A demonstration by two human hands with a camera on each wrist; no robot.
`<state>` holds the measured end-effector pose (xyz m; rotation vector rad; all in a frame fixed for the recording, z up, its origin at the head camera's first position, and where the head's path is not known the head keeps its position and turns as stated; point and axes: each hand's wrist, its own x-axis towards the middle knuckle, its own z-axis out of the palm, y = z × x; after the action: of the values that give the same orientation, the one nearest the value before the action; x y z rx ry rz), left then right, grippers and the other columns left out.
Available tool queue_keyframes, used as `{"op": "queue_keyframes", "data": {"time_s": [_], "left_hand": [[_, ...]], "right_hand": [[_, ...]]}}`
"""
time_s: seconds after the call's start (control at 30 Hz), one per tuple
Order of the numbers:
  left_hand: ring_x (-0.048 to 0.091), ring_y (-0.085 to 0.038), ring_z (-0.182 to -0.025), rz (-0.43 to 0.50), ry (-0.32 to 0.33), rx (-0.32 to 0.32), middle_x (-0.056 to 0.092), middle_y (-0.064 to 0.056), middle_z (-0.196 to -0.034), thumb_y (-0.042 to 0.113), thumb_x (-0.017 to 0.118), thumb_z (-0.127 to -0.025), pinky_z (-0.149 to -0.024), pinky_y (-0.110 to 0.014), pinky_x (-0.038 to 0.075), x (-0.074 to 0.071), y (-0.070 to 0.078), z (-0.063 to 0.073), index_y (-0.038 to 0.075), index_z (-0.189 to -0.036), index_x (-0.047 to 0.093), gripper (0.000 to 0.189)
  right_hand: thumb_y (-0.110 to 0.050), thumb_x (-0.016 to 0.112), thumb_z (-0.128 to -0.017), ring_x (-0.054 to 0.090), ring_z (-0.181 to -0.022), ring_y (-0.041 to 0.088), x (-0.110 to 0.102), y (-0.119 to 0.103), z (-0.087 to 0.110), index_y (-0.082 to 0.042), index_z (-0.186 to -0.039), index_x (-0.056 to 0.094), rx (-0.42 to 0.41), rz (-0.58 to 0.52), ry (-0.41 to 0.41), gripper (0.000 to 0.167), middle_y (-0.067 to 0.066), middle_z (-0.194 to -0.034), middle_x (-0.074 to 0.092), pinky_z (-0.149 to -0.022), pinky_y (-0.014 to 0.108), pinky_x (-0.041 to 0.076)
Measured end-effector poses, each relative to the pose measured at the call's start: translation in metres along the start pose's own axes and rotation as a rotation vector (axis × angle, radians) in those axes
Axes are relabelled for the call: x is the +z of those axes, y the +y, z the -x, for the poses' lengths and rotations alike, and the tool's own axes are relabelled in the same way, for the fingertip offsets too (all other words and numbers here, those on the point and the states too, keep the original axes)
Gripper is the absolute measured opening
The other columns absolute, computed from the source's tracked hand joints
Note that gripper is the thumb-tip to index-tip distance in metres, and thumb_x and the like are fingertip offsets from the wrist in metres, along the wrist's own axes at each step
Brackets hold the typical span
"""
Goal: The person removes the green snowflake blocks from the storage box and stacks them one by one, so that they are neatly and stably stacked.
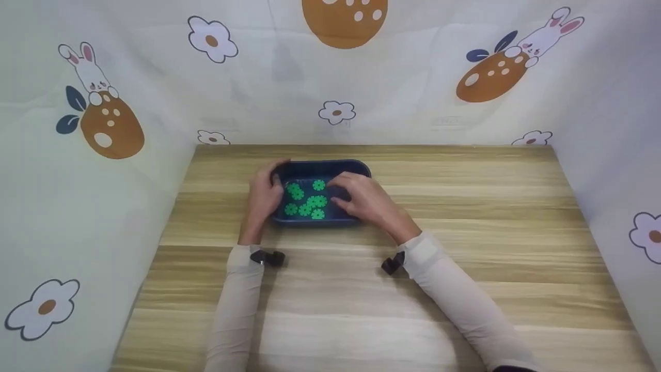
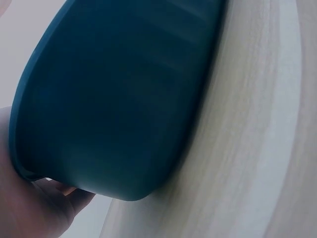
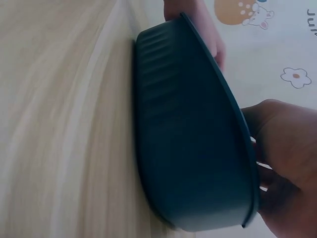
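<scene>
A dark blue plastic bin (image 1: 323, 223) holds several green notched discs (image 1: 305, 209), lying flat and partly overlapping on its floor. My left hand (image 1: 265, 192) grips the bin's left end, thumb inside the rim and fingers outside; the left wrist view shows that hand (image 2: 37, 208) at the bin's corner (image 2: 109, 99). Over the right end reaches my right hand (image 1: 364, 199), its thumb and fingers apart inside the bin near the discs, with nothing seen between them. From the right wrist, the hand (image 3: 290, 158) is at the rim and its fingertips are hidden behind the bin wall (image 3: 193, 129).
The bin stands on a wood-grain table (image 1: 480, 206), toward its back edge. A pale cloth (image 1: 413, 77) printed with rabbits and flowers hangs behind and on both sides. Black wrist mounts (image 1: 269, 258) sit on the light sleeves (image 1: 454, 299).
</scene>
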<state>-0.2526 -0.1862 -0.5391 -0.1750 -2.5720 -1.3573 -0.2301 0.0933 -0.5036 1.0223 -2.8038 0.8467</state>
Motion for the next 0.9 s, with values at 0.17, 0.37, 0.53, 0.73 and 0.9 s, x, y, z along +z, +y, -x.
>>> {"op": "queue_keyframes", "data": {"time_s": [0.17,0.37,0.53,0.73,0.9], "left_hand": [[0.056,-0.033,-0.147,-0.007,-0.014,-0.026,0.067,-0.012,-0.151,-0.008,0.047,-0.102,-0.129,-0.051,0.041,-0.001,0.0,0.001,0.013,-0.145,0.068,0.052],[0.056,-0.032,-0.148,-0.017,-0.022,-0.045,0.067,-0.011,-0.151,-0.007,0.047,-0.103,-0.129,-0.051,0.042,0.0,0.001,0.0,0.012,-0.145,0.068,0.051],[0.057,-0.032,-0.148,-0.006,-0.024,-0.041,0.067,-0.012,-0.15,-0.006,0.047,-0.103,-0.129,-0.051,0.042,0.0,0.001,-0.001,0.01,-0.145,0.068,0.05],[0.058,-0.032,-0.146,-0.008,-0.008,-0.022,0.069,-0.012,-0.148,-0.007,0.047,-0.103,-0.128,-0.05,0.043,0.0,0.001,0.0,0.011,-0.143,0.07,0.049],[0.062,-0.033,-0.142,-0.026,0.024,0.017,0.072,-0.015,-0.142,-0.008,0.047,-0.103,-0.125,-0.048,0.045,0.001,0.0,-0.001,0.007,-0.139,0.072,0.046]], "right_hand": [[-0.019,0.078,-0.098,0.072,-0.123,0.028,0.009,-0.004,-0.011,-0.01,-0.126,0.078,0.016,0.012,-0.049,0.029,0.008,-0.126,0.078,-0.111,0.047,0.058],[-0.017,0.079,-0.097,0.072,-0.121,0.03,0.013,-0.005,-0.018,-0.01,-0.126,0.078,0.034,0.03,-0.099,0.029,0.008,-0.124,0.077,-0.109,0.049,0.059],[-0.017,0.08,-0.097,0.072,-0.119,0.031,0.017,-0.008,-0.025,-0.01,-0.127,0.077,0.038,0.058,-0.138,0.031,0.008,-0.124,0.076,-0.105,0.05,0.061],[-0.016,0.083,-0.094,0.07,-0.121,0.032,0.024,-0.012,-0.03,-0.009,-0.134,0.073,0.038,0.096,-0.184,0.042,0.009,-0.129,0.074,-0.104,0.05,0.061],[-0.02,0.085,-0.094,0.069,-0.124,0.033,0.027,-0.012,-0.031,-0.01,-0.138,0.072,0.048,0.105,-0.198,0.048,0.009,-0.131,0.073,-0.104,0.051,0.061]]}}
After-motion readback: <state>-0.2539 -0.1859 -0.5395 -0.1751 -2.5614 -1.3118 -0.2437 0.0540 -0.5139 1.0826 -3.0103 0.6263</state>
